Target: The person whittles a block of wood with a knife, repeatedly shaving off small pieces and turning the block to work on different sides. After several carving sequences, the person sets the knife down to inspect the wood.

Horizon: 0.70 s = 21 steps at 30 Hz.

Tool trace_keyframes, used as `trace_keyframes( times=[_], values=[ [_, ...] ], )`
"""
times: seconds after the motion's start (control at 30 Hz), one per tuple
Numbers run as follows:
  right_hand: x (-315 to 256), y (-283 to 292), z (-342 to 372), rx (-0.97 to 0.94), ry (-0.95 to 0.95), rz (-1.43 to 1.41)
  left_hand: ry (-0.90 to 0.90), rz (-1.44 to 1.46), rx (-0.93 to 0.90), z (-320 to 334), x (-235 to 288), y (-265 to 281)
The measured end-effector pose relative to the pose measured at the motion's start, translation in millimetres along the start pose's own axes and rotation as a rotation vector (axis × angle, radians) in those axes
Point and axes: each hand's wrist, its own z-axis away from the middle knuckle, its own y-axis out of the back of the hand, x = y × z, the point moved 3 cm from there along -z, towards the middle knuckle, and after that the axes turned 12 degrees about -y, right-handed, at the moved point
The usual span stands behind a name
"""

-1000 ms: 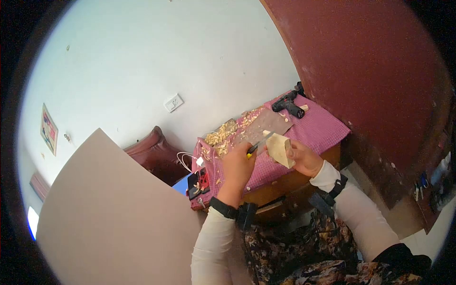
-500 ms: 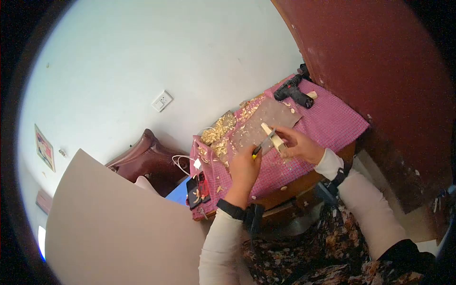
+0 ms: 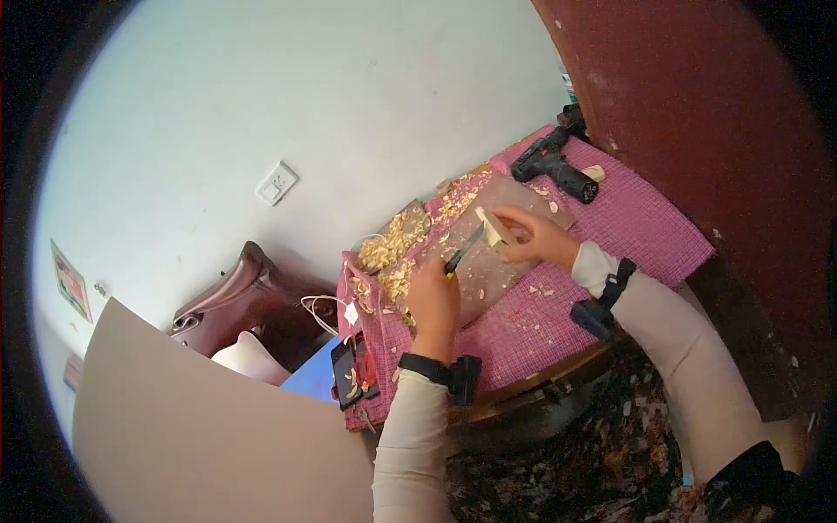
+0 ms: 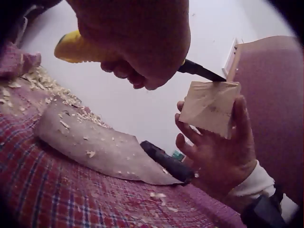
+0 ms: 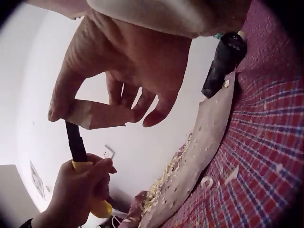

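My left hand [image 3: 433, 301] grips a knife by its yellow handle [image 4: 78, 47]. The dark blade [image 4: 202, 70] reaches the upper edge of a pale wood block [image 4: 211, 109] in the left wrist view. Thumb and fingers of my right hand [image 3: 542, 237] pinch that block from its sides. Seen in the right wrist view, the block [image 5: 102, 115] spans between thumb and fingertips, with the knife blade [image 5: 75, 140] against its thumb end. Both hands are raised over a grey-brown board [image 3: 488, 292] dotted with shavings.
Wood shavings [image 3: 397, 240] heap at the board's far left on a pink checked cloth [image 3: 645, 209]. A black cordless drill [image 3: 555, 166] lies at the back right. A phone [image 3: 347, 375] and a white cable [image 3: 318, 305] are at the left edge. A dark red panel [image 3: 689, 113] rises at right.
The right hand has turned the block, and its broad face no longer shows to the head camera. The knife has stayed close to the block. The head view has shifted, showing more of the table.
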Motion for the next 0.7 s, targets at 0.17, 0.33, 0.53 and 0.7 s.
trace_keyframes(
  times=[0.17,0.33,0.53,0.7],
  values=[
    [15.2,8.8,0.6,0.124,0.008,0.075,0.041,0.007,-0.006,24.3,-8.7,-8.8],
    [23.9,8.9,-0.9,0.183,0.025,0.254,0.133,0.019,-0.003,37.7,-1.5,10.3],
    [24.7,10.2,0.2,0.185,0.051,0.332,0.077,0.125,0.069,41.5,5.1,21.3],
    [-9.7,-2.6,-5.4,0.155,0.075,0.396,0.004,0.176,0.088,17.7,1.1,10.6]
  ],
)
